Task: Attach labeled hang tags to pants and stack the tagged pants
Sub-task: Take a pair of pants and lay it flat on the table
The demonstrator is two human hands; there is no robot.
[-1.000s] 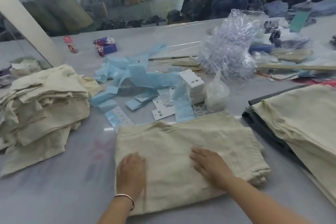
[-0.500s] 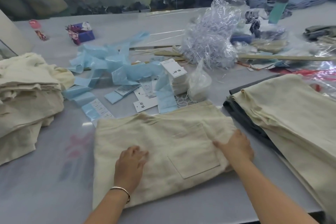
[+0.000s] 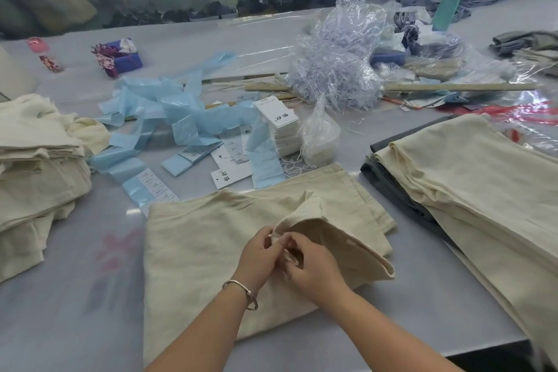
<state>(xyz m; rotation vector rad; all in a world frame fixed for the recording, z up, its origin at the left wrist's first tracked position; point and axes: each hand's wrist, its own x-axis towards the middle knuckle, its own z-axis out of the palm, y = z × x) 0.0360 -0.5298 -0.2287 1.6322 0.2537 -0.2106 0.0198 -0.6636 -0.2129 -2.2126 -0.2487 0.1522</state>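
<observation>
A folded pair of cream pants lies on the table in front of me. Its right part is folded back toward me, forming a raised flap. My left hand and my right hand meet at the flap's edge, and both pinch the cloth there. A stack of white hang tags stands behind the pants, with loose tags lying beside it. A pile of cream pants sits at the right and another pile at the left.
Blue plastic strips litter the table's middle. A clear bag of plastic fasteners and a small bag of strings sit behind the tags. A long wooden stick, a teal bottle and a purple tissue box lie farther back.
My right hand folded the pants' right part back toward me. Both hands came together at the flap's edge and now pinch it instead of lying flat on the cloth.
</observation>
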